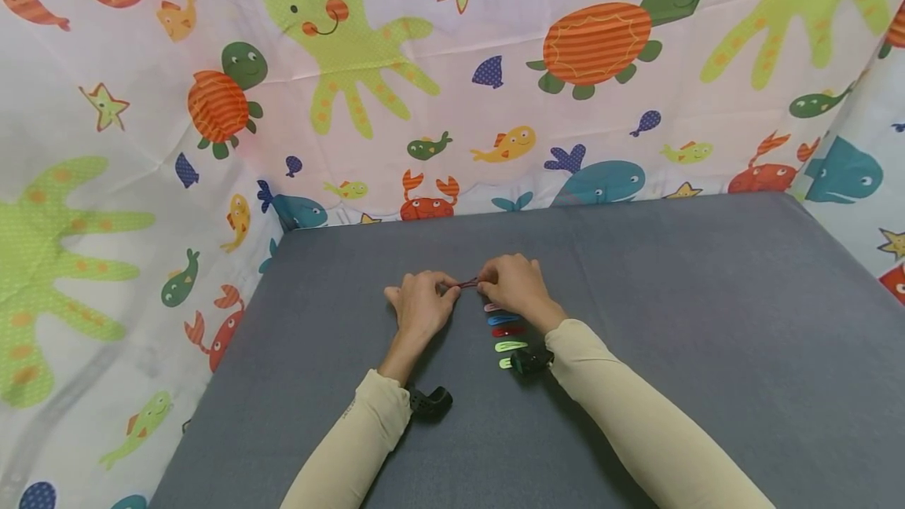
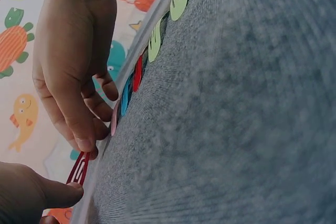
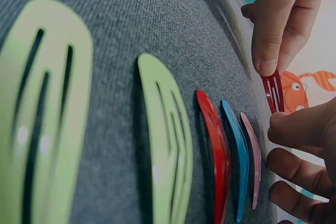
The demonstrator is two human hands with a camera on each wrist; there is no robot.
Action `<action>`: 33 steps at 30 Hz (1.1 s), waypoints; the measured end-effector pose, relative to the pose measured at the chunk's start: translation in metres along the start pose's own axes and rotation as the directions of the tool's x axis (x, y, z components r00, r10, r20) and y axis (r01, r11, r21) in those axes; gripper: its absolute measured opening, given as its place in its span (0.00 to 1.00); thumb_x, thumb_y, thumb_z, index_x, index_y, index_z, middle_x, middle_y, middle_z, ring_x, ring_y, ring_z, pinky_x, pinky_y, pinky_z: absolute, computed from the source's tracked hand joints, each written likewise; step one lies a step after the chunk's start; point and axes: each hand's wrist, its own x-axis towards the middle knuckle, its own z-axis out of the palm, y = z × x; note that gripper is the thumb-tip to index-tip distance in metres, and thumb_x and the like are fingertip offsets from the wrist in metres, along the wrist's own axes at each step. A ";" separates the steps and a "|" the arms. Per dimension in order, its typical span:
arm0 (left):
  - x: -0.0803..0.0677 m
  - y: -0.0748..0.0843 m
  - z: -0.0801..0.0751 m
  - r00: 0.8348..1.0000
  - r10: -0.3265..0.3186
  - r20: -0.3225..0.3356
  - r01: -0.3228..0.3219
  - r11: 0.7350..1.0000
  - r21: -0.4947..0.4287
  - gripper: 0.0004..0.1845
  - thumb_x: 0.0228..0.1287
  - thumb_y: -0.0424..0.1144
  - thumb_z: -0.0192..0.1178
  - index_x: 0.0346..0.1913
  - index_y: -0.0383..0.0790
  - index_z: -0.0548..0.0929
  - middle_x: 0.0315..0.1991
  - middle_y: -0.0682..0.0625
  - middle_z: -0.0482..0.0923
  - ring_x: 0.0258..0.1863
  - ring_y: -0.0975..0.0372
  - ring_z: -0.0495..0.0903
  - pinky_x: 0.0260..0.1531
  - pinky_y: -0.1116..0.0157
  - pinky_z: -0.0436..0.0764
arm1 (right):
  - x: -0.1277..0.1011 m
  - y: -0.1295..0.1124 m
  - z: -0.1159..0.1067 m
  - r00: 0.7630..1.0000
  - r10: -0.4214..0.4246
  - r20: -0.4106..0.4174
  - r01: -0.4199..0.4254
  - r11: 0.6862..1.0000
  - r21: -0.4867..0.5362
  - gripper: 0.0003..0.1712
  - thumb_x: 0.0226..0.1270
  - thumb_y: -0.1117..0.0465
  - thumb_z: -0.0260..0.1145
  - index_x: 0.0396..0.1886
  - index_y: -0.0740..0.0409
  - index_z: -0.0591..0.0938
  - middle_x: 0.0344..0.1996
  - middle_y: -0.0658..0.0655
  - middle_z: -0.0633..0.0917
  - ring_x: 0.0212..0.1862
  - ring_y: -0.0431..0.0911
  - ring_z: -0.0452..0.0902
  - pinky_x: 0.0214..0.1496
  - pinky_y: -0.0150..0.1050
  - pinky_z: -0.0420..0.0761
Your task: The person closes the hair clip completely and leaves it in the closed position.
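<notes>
Between both hands is a dark red snap hair clip (image 1: 468, 283), raised off the cloth in the wrist views. My left hand (image 1: 422, 305) pinches one end between thumb and finger, and my right hand (image 1: 518, 287) pinches the other. Slots in the clip's middle show in the right wrist view. Below the right hand several more clips lie in a column: a pink clip (image 3: 253, 161), a blue clip (image 1: 503, 320), a red clip (image 1: 507, 331), a light green clip (image 1: 511, 346) and another light green clip (image 3: 44, 114), partly hidden in the head view by the right wrist camera.
A grey cloth (image 1: 679, 297) covers the table. Behind it and at the sides hangs a white curtain (image 1: 452, 45) printed with sea animals. A black wrist camera (image 1: 431, 404) sits on the left wrist, and another black camera (image 1: 530, 360) on the right.
</notes>
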 end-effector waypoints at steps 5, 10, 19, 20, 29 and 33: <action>-0.001 0.002 -0.001 1.000 0.009 0.003 -0.009 1.000 -0.014 0.03 0.61 0.44 0.73 0.35 0.51 0.94 0.29 0.50 0.87 0.31 0.55 0.74 0.40 0.46 0.57 | -0.001 0.002 -0.001 1.000 -0.010 -0.004 0.010 1.000 0.028 0.07 0.68 0.56 0.71 0.40 0.51 0.92 0.36 0.49 0.92 0.45 0.50 0.84 0.51 0.53 0.67; -0.002 0.004 -0.003 1.000 0.014 0.013 -0.014 1.000 -0.025 0.04 0.62 0.45 0.72 0.36 0.51 0.94 0.27 0.51 0.85 0.31 0.56 0.72 0.41 0.47 0.56 | -0.003 0.006 -0.004 0.999 -0.038 -0.029 0.039 0.998 0.042 0.06 0.68 0.56 0.71 0.38 0.50 0.93 0.34 0.49 0.92 0.42 0.49 0.83 0.48 0.52 0.67; -0.001 0.009 -0.005 0.999 0.044 0.024 -0.043 0.998 -0.052 0.05 0.62 0.46 0.72 0.36 0.51 0.93 0.23 0.53 0.79 0.29 0.58 0.69 0.41 0.49 0.54 | -0.009 0.016 -0.011 0.993 -0.102 -0.054 0.106 0.991 0.084 0.06 0.67 0.57 0.71 0.38 0.52 0.92 0.33 0.50 0.90 0.41 0.50 0.79 0.47 0.53 0.66; -0.001 0.010 -0.005 0.999 0.048 0.026 -0.047 0.997 -0.055 0.05 0.62 0.46 0.72 0.36 0.52 0.93 0.22 0.53 0.79 0.29 0.58 0.68 0.41 0.49 0.54 | -0.010 0.016 -0.012 0.993 -0.102 -0.055 0.107 0.990 0.091 0.06 0.67 0.57 0.71 0.38 0.52 0.92 0.34 0.50 0.90 0.41 0.50 0.78 0.48 0.53 0.66; -0.004 0.017 -0.007 0.997 0.072 0.035 -0.069 0.993 -0.097 0.05 0.62 0.46 0.72 0.36 0.51 0.93 0.21 0.54 0.77 0.29 0.59 0.66 0.41 0.50 0.52 | -0.016 0.023 -0.015 0.993 -0.096 -0.075 0.105 0.987 0.124 0.06 0.67 0.58 0.71 0.37 0.53 0.92 0.35 0.51 0.89 0.42 0.50 0.78 0.50 0.56 0.67; -0.006 0.019 -0.007 0.996 0.076 0.042 -0.072 0.992 -0.102 0.05 0.63 0.45 0.72 0.37 0.50 0.93 0.21 0.54 0.76 0.29 0.59 0.66 0.42 0.50 0.52 | -0.019 0.024 -0.015 0.992 -0.090 -0.087 0.101 0.985 0.140 0.06 0.67 0.58 0.71 0.36 0.53 0.92 0.35 0.51 0.89 0.42 0.50 0.78 0.51 0.55 0.66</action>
